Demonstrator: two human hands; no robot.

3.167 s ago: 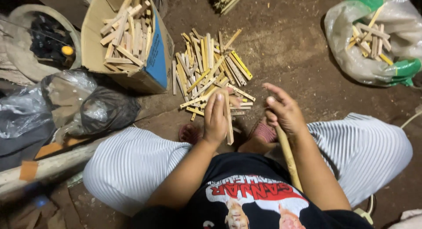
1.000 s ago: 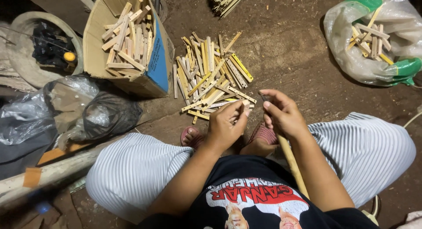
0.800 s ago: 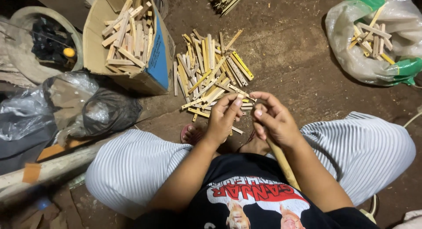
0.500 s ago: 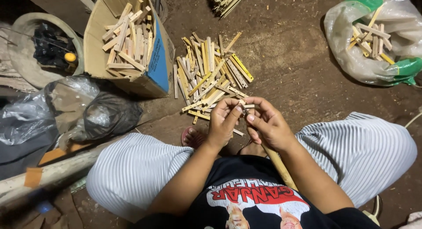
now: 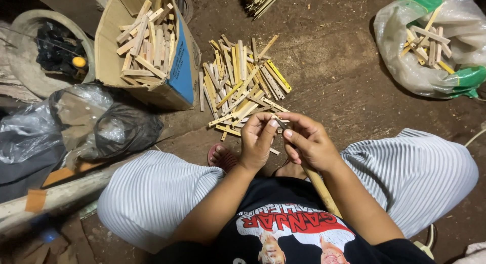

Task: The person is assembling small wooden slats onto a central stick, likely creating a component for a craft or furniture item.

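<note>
Left of the fingers, well apart: a cardboard box [image 5: 152, 46] is seen part-filled with cut bamboo sticks, judged the finished or sorted portion; beside it, crumpled plastic bags [image 5: 91, 124] are laid on the ground. Just beyond the fingertips: a loose pile of bamboo sticks [image 5: 243, 89] is spread on the dirt floor [image 5: 329, 66], judged still to be handled. At centre: the left hand [image 5: 257, 142] is closed narrowly, its fingers [image 5: 267, 128] pinched on one end of a short bamboo stick [image 5: 280, 123]; the right hand [image 5: 309, 142] is curled against the same stick from the other side, thumb and forefinger pressed to it. A long pale pole [image 5: 319, 185] is seen running from under the right hand toward the lap; whether it is gripped cannot be told. Right of the fingers, well apart: a clear plastic sack [image 5: 430, 41] holds further sticks. One piece is judged in hand, many remaining.
</note>
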